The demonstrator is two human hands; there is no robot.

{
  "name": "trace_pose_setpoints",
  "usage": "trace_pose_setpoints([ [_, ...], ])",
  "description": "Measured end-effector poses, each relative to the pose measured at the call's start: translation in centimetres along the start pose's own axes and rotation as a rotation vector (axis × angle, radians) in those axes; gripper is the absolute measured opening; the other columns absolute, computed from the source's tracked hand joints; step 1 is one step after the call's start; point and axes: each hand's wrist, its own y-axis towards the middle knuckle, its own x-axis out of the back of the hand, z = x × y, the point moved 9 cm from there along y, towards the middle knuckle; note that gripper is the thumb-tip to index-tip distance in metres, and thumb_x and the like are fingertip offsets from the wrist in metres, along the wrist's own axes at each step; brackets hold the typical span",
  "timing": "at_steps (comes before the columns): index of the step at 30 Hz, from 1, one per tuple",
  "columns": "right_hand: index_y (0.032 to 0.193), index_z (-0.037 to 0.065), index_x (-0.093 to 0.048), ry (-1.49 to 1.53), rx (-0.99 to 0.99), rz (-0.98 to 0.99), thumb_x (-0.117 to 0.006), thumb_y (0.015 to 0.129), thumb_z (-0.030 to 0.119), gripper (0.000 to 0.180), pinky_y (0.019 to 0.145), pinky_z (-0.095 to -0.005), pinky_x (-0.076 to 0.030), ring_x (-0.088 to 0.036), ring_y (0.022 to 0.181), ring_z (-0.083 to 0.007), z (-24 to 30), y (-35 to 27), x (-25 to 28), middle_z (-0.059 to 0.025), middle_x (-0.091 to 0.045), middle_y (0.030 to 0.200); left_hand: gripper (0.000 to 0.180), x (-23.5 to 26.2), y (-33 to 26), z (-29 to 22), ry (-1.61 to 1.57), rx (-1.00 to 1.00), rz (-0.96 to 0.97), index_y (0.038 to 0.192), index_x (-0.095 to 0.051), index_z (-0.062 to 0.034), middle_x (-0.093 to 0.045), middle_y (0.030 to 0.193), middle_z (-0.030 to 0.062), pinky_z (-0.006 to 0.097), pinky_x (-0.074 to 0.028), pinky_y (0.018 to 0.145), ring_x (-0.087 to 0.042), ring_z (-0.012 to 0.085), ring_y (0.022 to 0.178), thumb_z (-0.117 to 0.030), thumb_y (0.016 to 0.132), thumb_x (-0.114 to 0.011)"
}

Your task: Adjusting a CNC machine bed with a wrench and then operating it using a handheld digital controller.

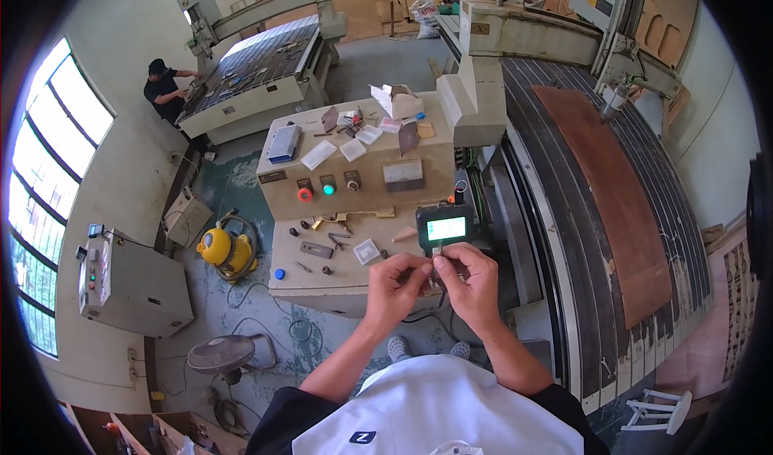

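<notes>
Both my hands are raised in front of my chest, close together at the right front of the control cabinet. My left hand (pixel 397 284) is closed, thumb and forefinger pinched together. Opposite it, my right hand (pixel 469 279) is closed in a similar pinch, its fingertips nearly meeting the left ones. Something small and pale shows between the fingertips, too small to name. Just beyond the fingers is a black handheld controller (pixel 444 226) with a lit green-white screen. A dark strip or cable hangs below my fingers.
The cabinet (pixel 278 205) carries small boxes, loose tool parts and push buttons. To the right stands a router table (pixel 692 294) with a brown board (pixel 600 189). A yellow vacuum (pixel 216 247), a fan (pixel 220 353) and cables occupy the left floor. A person (pixel 167 93) works at a far machine.
</notes>
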Motion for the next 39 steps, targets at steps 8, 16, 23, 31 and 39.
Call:
trace_pose_setpoints([
  [8, 0.087, -0.005, -0.063, 0.105, -0.069, 0.148, -0.062, 0.085, 0.004, 0.010, 0.051, -0.0244, -0.046, -0.059, 0.057, -0.0110, 2.2, -0.7, -0.8, -0.0098, -0.065, 0.071, 0.011, 0.1, 0.5, -2.4, -0.269, -0.071, -0.040, 0.091, -0.065, 0.0042, -0.061, 0.086, 0.0077, 0.023, -0.044, 0.058, -0.055, 0.0105, 0.071, -0.004, 0.085, -0.063],
  [16, 0.088, -0.005, -0.062, 0.218, -0.156, 0.248, -0.059, 0.089, 0.006, 0.012, 0.049, -0.0224, -0.045, -0.056, 0.055, -0.0090, 1.3, -1.4, -1.2, -0.0060, -0.062, 0.068, 0.011, -0.4, 0.5, -2.1, -0.328, -0.086, 0.051, 0.085, -0.066, 0.0039, -0.060, 0.087, 0.0089, 0.024, -0.044, 0.059, -0.055, 0.0125, 0.072, -0.007, 0.084, -0.066],
  [23, 0.088, -0.005, -0.062, 0.165, -0.134, 0.258, -0.058, 0.090, 0.007, 0.012, 0.049, -0.0223, -0.045, -0.057, 0.054, -0.0097, 1.4, -1.5, -1.2, -0.0062, -0.062, 0.069, 0.013, -0.4, 0.4, -1.7, -0.372, -0.066, 0.073, 0.086, -0.066, 0.0038, -0.060, 0.086, 0.0090, 0.025, -0.044, 0.059, -0.055, 0.0130, 0.073, -0.009, 0.086, -0.063],
  [31, 0.109, 0.000, -0.056, -0.300, 0.035, -0.098, -0.069, 0.078, 0.011, 0.035, 0.073, -0.0331, -0.048, -0.062, 0.084, -0.0250, -2.7, -1.5, 3.8, -0.0139, -0.061, 0.093, 0.013, 4.3, 0.1, 5.2, -0.377, 0.235, -0.234, 0.091, -0.052, -0.0028, -0.057, 0.080, 0.0038, 0.026, -0.048, 0.059, -0.055, 0.0104, 0.072, -0.015, 0.096, -0.049],
  [39, 0.118, -0.003, -0.046, -0.131, -0.161, 0.010, -0.076, 0.073, 0.021, 0.059, 0.081, -0.0366, -0.048, -0.064, 0.092, -0.0293, -15.2, -1.6, 1.1, -0.0187, -0.063, 0.098, 0.022, 1.6, 1.4, 13.9, 0.014, 0.391, -0.081, 0.102, -0.053, -0.0023, -0.042, 0.068, -0.0034, 0.023, -0.038, 0.047, -0.042, 0.0055, 0.055, -0.019, 0.090, -0.060],
])
